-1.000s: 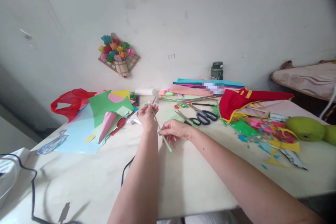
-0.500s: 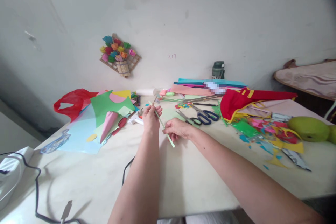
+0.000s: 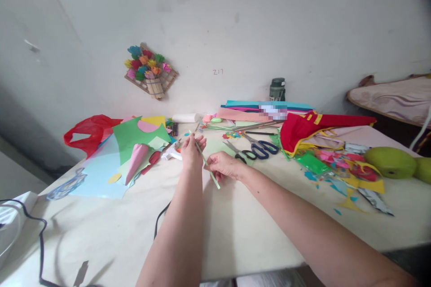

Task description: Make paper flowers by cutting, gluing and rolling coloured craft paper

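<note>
A thin pale green stick [image 3: 213, 178], perhaps a rolled paper tube, slants between my two hands above the table. My left hand [image 3: 192, 150] is closed on its upper part, palm turned up with some fingers curled outward. Lower down, my right hand [image 3: 220, 166] grips the same stick with thumb and fingers; its lower end sticks out below them. Just beyond my right hand lie two pairs of scissors [image 3: 264, 147] and a pale green paper sheet [image 3: 217, 147]. A white glue gun [image 3: 171, 152] lies left of my left hand.
Coloured paper [image 3: 101, 172], a pink paper cone [image 3: 136, 161] and a red bag [image 3: 89, 132] lie left. To the right are red cloth [image 3: 294, 132], paper scraps [image 3: 353, 188] and a green fruit-like object [image 3: 390, 162]. A black cord [image 3: 42, 251] runs at front left; a bottle [image 3: 277, 89] stands behind.
The view has shifted slightly, moving everything a little to the left. Both hands keep hold of the green stick, in nearly the same pose.
</note>
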`<state>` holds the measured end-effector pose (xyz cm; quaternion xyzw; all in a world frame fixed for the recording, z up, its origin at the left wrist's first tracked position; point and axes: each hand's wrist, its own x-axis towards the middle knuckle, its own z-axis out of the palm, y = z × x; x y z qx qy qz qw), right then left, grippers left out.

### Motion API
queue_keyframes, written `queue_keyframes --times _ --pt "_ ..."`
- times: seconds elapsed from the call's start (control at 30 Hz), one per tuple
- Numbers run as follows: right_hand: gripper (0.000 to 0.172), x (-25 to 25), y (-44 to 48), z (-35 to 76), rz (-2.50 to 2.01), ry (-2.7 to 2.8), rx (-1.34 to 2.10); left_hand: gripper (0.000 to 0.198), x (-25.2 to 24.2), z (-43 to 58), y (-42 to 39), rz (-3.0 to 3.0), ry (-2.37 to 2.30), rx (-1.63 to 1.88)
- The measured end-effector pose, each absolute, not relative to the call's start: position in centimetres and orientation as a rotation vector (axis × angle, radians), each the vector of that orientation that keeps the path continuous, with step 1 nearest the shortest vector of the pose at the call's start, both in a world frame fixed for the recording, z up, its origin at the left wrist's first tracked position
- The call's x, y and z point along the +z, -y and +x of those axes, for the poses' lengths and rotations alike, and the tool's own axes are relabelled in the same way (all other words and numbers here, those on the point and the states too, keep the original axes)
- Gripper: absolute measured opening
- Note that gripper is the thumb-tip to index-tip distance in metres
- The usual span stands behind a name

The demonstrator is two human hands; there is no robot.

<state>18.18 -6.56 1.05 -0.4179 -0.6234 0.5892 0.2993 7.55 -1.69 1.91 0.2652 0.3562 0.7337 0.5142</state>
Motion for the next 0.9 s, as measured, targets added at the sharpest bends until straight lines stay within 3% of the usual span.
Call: queue_keyframes --times 0.13,0.27,0.4,0.47,0.67,0.9 --pt "0.012 1.2 6.6 17.9 -1.11 1.619 1.444 0.021 2.0 8.0 1.9 0.857 -0.958 1.665" --pt "0.014 1.2 6.0 18.5 -1.201 1.831 1.244 0.022 2.4 7.9 1.9 0.966 -1.004 1.844" --pt "0.023 0.6 4.5 20.8 -1.532 1.994 0.325 0.023 2.6 7.4 1.9 0.994 -0.945 1.771" --pt "0.024 0.2 3.9 22.0 -1.625 2.099 0.021 0.024 2.6 7.2 2.0 1.046 -0.924 1.624" --pt "0.031 0.9 4.1 22.7 -1.962 2.261 0.001 0.031 2.5 7.0 2.2 1.128 -0.915 1.339" --pt "0.031 1.7 4.3 23.2 -1.977 2.155 -0.159 0.021 3.0 6.9 1.6 1.013 -0.955 1.414"
